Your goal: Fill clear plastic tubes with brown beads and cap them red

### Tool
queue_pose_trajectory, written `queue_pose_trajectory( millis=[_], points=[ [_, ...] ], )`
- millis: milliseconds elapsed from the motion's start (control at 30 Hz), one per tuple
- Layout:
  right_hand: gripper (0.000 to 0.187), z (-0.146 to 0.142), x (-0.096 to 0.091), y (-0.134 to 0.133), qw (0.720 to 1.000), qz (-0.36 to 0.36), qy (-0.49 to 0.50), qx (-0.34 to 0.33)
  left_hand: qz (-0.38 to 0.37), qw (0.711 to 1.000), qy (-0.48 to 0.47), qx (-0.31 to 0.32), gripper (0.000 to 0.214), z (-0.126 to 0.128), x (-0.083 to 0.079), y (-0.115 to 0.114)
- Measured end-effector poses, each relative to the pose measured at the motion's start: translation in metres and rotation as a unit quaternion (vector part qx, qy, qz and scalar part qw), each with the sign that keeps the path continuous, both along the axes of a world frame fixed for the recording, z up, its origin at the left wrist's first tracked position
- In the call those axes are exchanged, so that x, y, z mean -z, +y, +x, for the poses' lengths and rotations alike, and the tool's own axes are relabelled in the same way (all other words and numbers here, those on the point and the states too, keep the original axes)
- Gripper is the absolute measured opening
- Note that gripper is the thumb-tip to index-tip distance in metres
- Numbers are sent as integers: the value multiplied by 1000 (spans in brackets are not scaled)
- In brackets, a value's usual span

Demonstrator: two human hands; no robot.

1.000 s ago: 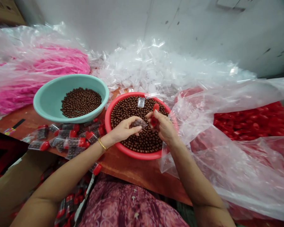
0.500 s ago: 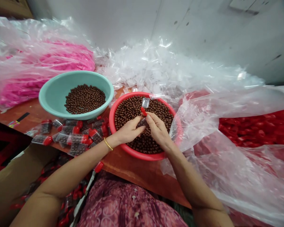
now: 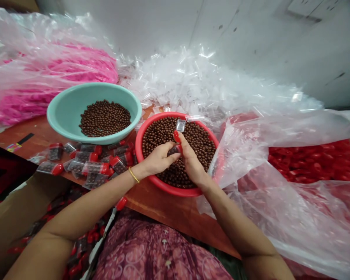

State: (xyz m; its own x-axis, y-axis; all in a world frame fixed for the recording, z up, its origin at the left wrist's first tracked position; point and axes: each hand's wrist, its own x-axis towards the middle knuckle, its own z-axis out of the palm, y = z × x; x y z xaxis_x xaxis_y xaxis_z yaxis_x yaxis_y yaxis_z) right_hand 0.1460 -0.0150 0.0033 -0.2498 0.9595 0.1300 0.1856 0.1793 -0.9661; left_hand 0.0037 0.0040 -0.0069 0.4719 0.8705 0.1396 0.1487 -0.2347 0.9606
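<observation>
My left hand (image 3: 156, 160) and my right hand (image 3: 190, 163) meet over a red bowl (image 3: 151, 177) full of small brown balls. The left hand's fingers pinch a small clear packet (image 3: 173, 149) holding brown balls. My right hand's fingers are closed on a red clip (image 3: 177, 137) at the packet's end. An empty clear packet (image 3: 180, 125) lies on the balls at the far side of the bowl.
A teal bowl (image 3: 67, 112) of brown balls stands to the left. Several filled packets with red clips (image 3: 89, 161) lie before it. Behind are a heap of clear packets (image 3: 192, 81), a pink-filled bag (image 3: 46, 74) and a bag of red clips (image 3: 315, 159) at right.
My right hand has brought the red clip leftwards to the packet in my left hand. Both hands have closed together over the red bowl.
</observation>
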Motion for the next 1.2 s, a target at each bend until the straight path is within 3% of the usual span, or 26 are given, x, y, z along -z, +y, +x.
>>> queue_pose_trajectory(
  millis=[133,300,433,567,633,733,833,967,1033,1200],
  points=[
    [82,2,-16,6,990,-115,66,-58,-122,988,-70,60,27,2,-1,2],
    [75,6,-17,14,991,-119,46,-51,-156,980,-104,70,32,-1,-3,2],
    [69,9,-16,30,999,-33,5,-3,-172,976,-103,88,31,-3,-3,1],
    [52,9,-24,45,992,71,-82,-59,-180,975,-86,95,32,-3,-3,0],
    [43,11,-28,46,983,113,-133,-57,-171,979,-78,85,32,-3,-4,-1],
    [36,19,-30,41,949,216,-227,24,-168,980,-90,56,31,-3,-5,0],
    [33,25,-25,29,899,296,-321,22,-184,974,-129,20,31,-3,-5,1],
    [55,19,-8,11,836,361,-412,34,-181,973,-139,-18,26,-2,-2,2],
    [54,11,2,5,815,385,-426,81,-143,982,-115,-40,23,-1,1,2],
    [42,-1,15,-1,778,445,-413,158,-48,996,-55,-60,39,0,6,4]
  ],
)
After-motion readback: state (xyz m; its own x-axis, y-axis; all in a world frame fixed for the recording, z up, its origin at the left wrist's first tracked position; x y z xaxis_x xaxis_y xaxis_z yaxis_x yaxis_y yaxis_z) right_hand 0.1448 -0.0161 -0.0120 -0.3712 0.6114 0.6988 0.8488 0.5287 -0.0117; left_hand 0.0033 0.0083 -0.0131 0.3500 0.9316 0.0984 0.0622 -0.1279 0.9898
